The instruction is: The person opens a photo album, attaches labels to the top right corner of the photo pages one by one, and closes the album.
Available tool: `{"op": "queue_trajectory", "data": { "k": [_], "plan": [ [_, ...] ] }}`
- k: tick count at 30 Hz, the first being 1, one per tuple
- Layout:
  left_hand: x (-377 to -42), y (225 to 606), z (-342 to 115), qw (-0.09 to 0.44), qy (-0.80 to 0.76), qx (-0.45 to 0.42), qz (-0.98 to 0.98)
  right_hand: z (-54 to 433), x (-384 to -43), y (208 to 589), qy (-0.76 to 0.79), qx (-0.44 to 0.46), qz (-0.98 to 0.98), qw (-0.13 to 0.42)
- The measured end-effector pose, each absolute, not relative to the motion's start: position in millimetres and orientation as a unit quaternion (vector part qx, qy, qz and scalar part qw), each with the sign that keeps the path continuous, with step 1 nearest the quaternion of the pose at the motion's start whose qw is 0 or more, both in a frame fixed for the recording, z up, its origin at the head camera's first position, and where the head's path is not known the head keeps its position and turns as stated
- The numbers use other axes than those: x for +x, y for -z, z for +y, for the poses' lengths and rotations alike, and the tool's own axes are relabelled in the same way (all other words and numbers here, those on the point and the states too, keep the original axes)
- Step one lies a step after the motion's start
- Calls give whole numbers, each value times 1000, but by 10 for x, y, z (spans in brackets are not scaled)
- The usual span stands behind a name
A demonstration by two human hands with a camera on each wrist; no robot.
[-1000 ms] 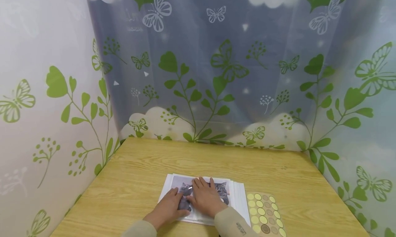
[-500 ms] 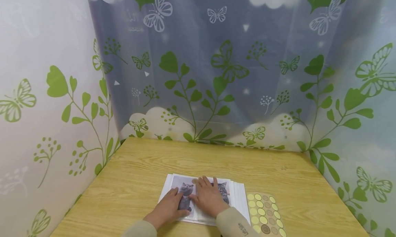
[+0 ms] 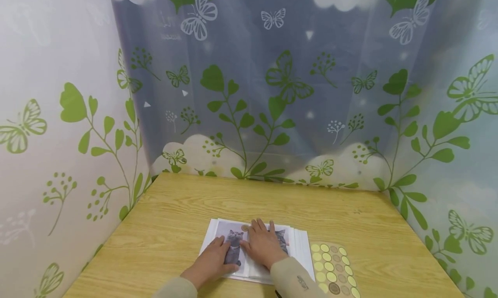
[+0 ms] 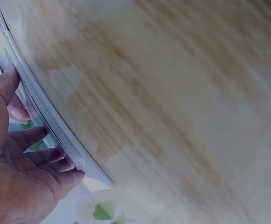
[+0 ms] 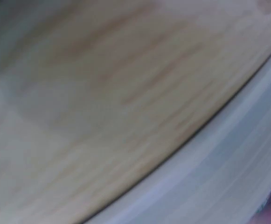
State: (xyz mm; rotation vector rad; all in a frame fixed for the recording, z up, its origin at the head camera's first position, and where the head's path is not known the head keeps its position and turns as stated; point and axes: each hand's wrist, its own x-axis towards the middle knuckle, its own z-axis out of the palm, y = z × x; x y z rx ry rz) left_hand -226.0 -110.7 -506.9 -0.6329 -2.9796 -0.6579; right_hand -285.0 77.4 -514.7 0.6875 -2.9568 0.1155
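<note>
An open photo album (image 3: 302,252) lies on the table, its pages showing photos of grey cats. On the left page, a cat photo (image 3: 234,238) has a small round brown sticker (image 3: 244,228) by its upper right corner. My left hand (image 3: 210,259) rests on the left part of that page with fingers extended; the left wrist view shows the same hand (image 4: 28,172) against the album's edge (image 4: 56,123). Flat on the page right of the middle fold, my right hand (image 3: 265,246) covers much of the second cat photo (image 3: 281,237). Stacked page edges (image 5: 196,172) fill the right wrist view's lower corner.
Just right of the album lies a sheet of round yellow and brown stickers (image 3: 339,267), partly hidden by the right sleeve (image 3: 293,276). The wooden table (image 3: 186,198) meets a patterned curtain (image 3: 249,116) at the back, with patterned side walls.
My right hand has slid a little to the right over the album, uncovering the round brown sticker and more of the left cat photo. The left hand stays where it was.
</note>
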Motion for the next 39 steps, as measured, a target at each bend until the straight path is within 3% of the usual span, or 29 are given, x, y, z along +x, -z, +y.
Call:
{"op": "queue_trajectory", "data": {
  "k": [28,39],
  "plan": [
    [-2261,5041,-1084,-3,216,-199,-956,621,-2883,5183,-25,222,-973,55],
    [-2277,5064,-1105,0,209,-201,-957,665,-2798,5153,-24,239,-968,79]
  ]
}}
